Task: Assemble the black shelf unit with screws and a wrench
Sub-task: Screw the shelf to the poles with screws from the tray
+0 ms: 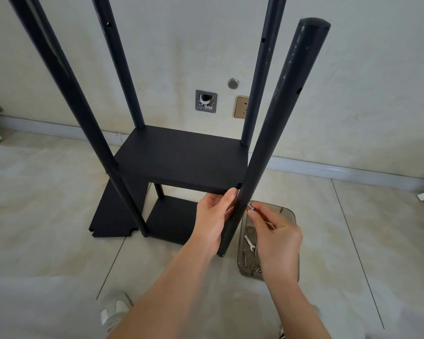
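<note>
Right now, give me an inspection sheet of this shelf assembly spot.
Surface: pale tiled floor.
Job's things: black shelf unit upright, four poles; front right pole at middle board's corner; wrench and spare screws in tray.
Clutter: loose black shelf board leaning behind front left pole.
Grippers: left hand grips board corner and pole; right hand pinches screw against pole.
Cables: nothing seen.
Surroundings: wall socket, open wall box, baseboard, a shoe.
</note>
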